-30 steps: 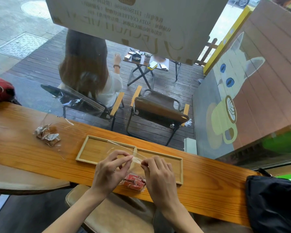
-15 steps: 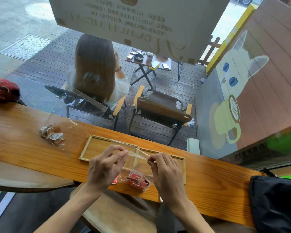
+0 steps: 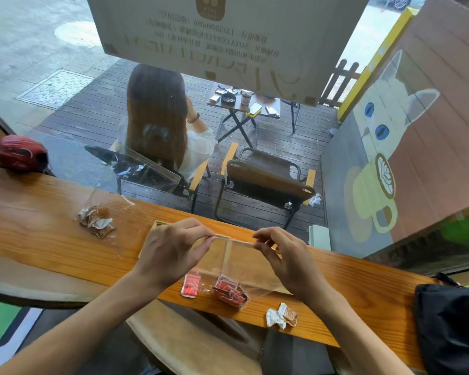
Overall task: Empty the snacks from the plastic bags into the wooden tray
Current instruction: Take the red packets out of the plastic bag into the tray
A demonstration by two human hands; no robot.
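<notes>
The left hand and the right hand each pinch one end of the top edge of a clear bag, and they stretch this edge between them above the tray. The bag hangs down toward the near edge of the worktop. Red snacks sit at the bottom of the bag, near the tray's front side. One red packet lies just left of them; I cannot tell if it is inside the bag. The tray is mostly hidden behind the hands, only its far left corner shows. A white and brown wrapper lies right of the red snacks, close to the near edge of the worktop. A second bag with brown snacks lies well left of the tray, with bare wood between them. A black bag sits far right of the tray, and a red helmet far left.
</notes>
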